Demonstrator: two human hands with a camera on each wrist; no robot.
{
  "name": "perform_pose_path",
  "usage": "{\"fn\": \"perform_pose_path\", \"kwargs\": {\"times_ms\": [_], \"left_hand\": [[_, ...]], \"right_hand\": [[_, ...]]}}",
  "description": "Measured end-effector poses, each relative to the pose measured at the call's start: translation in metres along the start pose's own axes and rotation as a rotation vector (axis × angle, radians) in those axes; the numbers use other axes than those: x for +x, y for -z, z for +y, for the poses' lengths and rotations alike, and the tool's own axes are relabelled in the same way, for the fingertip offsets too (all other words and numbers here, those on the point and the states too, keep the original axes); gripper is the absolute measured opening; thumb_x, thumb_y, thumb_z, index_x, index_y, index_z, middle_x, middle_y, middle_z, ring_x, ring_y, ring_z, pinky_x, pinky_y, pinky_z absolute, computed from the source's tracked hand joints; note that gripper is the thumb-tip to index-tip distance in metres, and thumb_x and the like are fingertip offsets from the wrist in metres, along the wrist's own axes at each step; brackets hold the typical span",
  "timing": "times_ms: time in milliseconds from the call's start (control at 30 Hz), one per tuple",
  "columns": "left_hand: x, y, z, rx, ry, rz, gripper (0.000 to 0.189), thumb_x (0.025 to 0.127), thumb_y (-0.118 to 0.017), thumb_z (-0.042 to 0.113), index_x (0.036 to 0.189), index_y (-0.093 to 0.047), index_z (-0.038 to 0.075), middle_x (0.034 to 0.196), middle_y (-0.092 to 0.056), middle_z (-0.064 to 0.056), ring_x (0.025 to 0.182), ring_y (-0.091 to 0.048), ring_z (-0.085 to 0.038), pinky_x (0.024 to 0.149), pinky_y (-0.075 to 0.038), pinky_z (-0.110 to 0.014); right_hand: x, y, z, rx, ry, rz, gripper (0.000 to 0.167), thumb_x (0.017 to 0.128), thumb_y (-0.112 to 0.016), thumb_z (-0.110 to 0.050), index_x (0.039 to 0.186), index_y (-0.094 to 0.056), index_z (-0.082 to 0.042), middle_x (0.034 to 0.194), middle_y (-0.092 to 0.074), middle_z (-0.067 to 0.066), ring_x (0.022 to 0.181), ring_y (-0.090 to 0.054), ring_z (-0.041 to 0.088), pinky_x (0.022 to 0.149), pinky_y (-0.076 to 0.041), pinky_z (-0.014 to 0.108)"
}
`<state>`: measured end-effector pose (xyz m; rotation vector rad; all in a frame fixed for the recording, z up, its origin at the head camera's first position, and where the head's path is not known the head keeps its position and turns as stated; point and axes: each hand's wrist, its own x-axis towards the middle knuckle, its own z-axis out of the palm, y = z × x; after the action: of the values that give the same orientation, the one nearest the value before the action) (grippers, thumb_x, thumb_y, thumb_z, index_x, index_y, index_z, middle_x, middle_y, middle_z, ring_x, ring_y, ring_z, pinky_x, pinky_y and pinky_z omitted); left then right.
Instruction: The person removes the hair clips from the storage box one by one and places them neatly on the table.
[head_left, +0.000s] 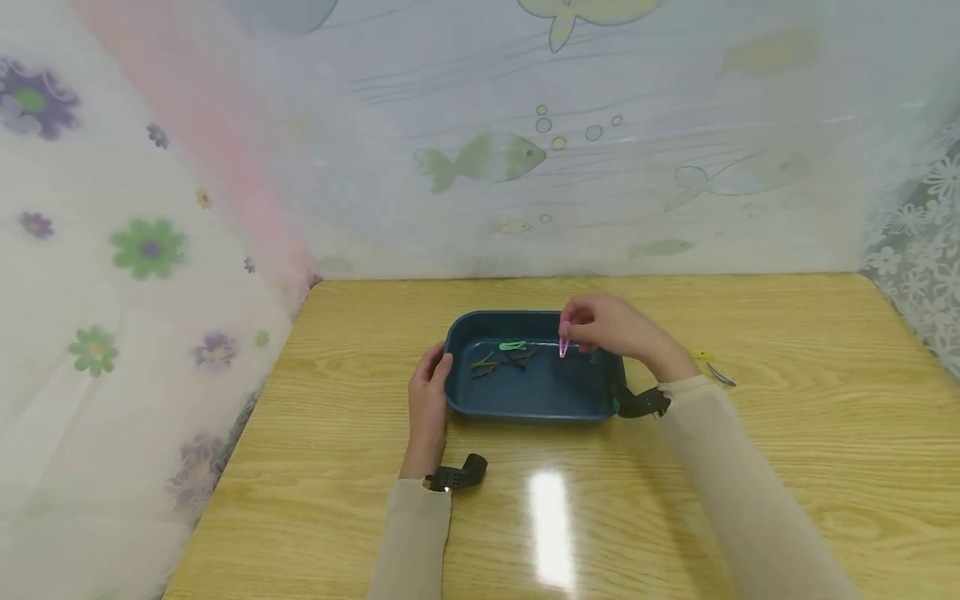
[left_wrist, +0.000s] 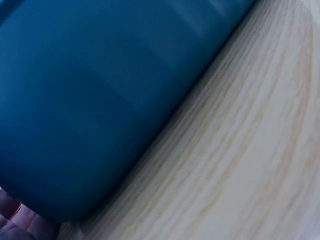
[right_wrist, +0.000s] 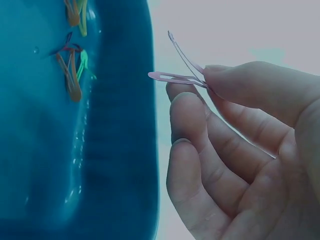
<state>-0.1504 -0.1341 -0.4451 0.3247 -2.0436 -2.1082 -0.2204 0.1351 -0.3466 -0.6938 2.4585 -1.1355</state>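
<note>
A pink snap hair clip is pinched between the thumb and forefinger of my right hand, above the right part of a dark blue tray. In the right wrist view, the two parts of the pink clip stand spread apart. At the tray's left side, my left hand holds the wall, its thumb by the rim. Inside the tray lie a bright green clip, a yellow-green clip and several dark or brownish ones. The left wrist view shows mostly the tray's outer wall.
Right of the tray, partly behind the right forearm, a yellow clip and a blue-grey clip lie on the wooden table. A curtain with fish drawings hangs behind the table. Black wrist cameras sit on both wrists.
</note>
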Motion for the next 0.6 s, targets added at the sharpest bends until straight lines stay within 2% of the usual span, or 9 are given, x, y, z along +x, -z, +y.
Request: {"fn": "perform_pose_path", "kwargs": {"times_ms": [133, 600], "left_hand": [[0.0, 0.0, -0.002, 0.008, -0.006, 0.005, 0.035, 0.088, -0.053, 0.04, 0.119, -0.053, 0.024, 0.12, -0.051, 0.008, 0.113, -0.043, -0.007, 0.097, -0.032, -0.028], [0.0, 0.0, 0.0, -0.006, 0.002, -0.014, 0.038, 0.088, -0.052, 0.04, 0.122, -0.052, 0.023, 0.123, -0.049, 0.007, 0.115, -0.041, -0.007, 0.098, -0.03, -0.028]], "right_hand": [[-0.006, -0.002, 0.001, 0.01, -0.004, 0.022, 0.015, 0.089, -0.054, -0.026, 0.095, -0.056, -0.011, 0.086, -0.064, 0.005, 0.068, -0.059, 0.019, 0.065, -0.049, 0.041], [-0.025, -0.005, 0.007, 0.068, -0.001, 0.154, 0.021, 0.088, -0.057, -0.029, 0.1, -0.057, -0.012, 0.087, -0.062, 0.003, 0.071, -0.058, 0.02, 0.068, -0.048, 0.043]]}}
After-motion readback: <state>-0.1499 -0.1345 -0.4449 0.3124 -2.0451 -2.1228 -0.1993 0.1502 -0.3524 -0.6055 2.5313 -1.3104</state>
